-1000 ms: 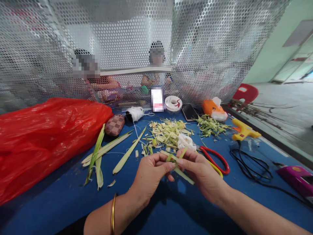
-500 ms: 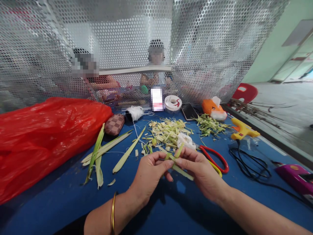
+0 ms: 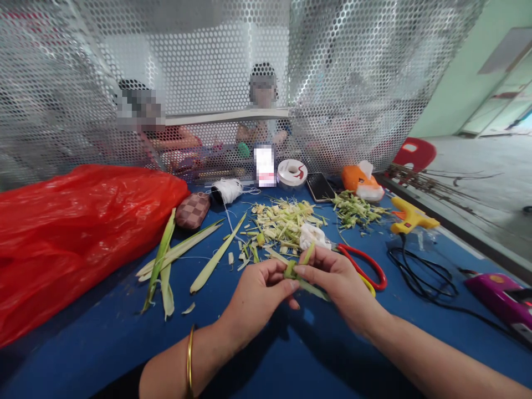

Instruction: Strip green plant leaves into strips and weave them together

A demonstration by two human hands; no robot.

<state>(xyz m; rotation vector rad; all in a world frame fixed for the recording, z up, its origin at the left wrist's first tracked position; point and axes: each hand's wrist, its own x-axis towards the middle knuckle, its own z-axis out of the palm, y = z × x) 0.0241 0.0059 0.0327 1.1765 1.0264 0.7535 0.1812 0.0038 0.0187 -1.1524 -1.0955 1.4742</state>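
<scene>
The left hand (image 3: 257,296) and right hand (image 3: 338,282) pinch a pale green leaf strip (image 3: 297,271) between closed fingertips. It is narrow and folded, its ends sticking out past the fingers.

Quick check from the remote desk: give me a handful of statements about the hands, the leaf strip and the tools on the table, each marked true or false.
1. Both hands, the left hand and the right hand, pinch one green leaf strip. True.
2. The red-handled scissors are in the right hand. False: they lie on the blue table beside it.
3. The yellow glue gun lies right of the scissors. True.
4. The red plastic bag sits on the right. False: it is on the left.
</scene>
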